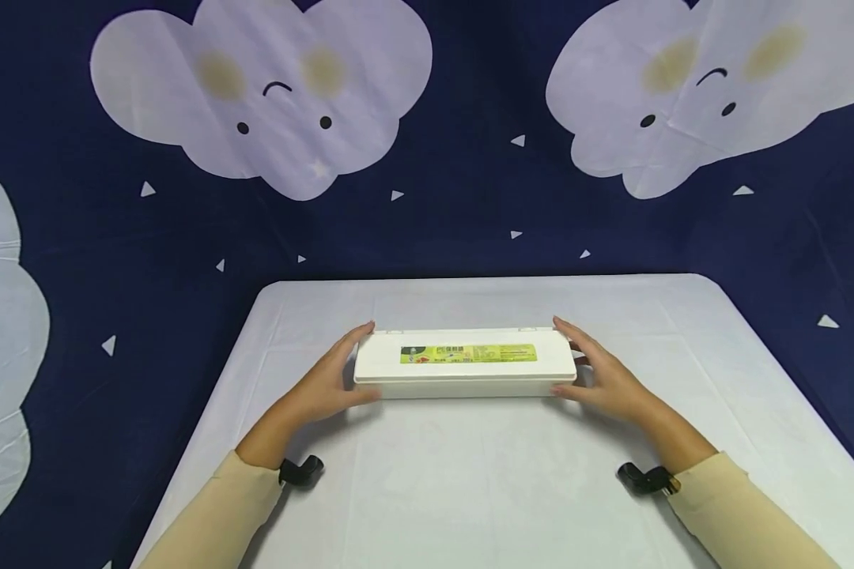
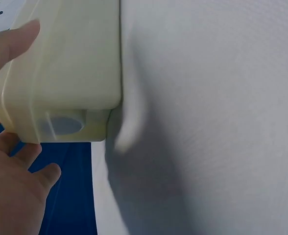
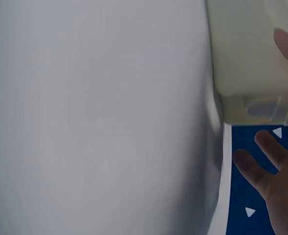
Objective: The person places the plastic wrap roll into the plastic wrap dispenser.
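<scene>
A long white cling film box [image 1: 462,389] lies crosswise on the table, its lid down and a yellow-green label [image 1: 468,354] along the top. My left hand [image 1: 329,386] grips its left end, thumb on the near face and fingers at the far side. At the opposite end my right hand [image 1: 608,383] holds it the same way. The left wrist view shows the box's end with a round greyish inset [image 2: 65,125], the thumb pressed to the front face. In the right wrist view, two fingers [image 3: 254,171] spread apart below the box end.
A white cloth covers the table [image 1: 462,490], which has rounded far corners. Behind and around it hangs a dark blue fabric [image 1: 462,166] printed with clouds and small triangles. Black wrist cameras [image 1: 302,472] sit at both sleeve cuffs.
</scene>
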Demonstrator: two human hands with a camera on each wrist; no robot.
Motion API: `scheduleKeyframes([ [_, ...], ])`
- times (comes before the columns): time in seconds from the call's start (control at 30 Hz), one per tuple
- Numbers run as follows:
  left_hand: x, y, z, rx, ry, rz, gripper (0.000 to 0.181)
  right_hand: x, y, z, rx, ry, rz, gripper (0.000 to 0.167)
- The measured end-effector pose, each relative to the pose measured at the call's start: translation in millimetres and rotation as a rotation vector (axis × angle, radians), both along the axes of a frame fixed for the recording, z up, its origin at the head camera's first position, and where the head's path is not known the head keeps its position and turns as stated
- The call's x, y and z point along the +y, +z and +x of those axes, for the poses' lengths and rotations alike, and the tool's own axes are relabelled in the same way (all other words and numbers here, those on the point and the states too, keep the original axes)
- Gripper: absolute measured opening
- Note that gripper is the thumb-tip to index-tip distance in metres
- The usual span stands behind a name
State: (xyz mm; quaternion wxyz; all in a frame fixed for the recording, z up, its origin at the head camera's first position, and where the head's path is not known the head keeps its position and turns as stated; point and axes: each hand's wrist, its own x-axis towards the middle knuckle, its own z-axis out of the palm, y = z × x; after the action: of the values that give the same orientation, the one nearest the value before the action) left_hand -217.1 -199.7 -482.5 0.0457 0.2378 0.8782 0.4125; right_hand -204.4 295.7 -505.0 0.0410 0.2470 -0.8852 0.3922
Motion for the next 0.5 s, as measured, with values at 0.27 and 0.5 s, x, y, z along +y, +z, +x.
scheduleKeyframes([
  [0.27,2.2,-7.1,-5.5,-0.005,0.026,0.016,0.117,-6,-4.4,1.3,-0.106,-0.032,-0.075,0.112],
  [0.5,1.8,-10.7,-11.7,-0.069,-0.007,0.095,0.121,-8,-7.7,1.8,-0.153,-0.018,-0.162,0.114],
])
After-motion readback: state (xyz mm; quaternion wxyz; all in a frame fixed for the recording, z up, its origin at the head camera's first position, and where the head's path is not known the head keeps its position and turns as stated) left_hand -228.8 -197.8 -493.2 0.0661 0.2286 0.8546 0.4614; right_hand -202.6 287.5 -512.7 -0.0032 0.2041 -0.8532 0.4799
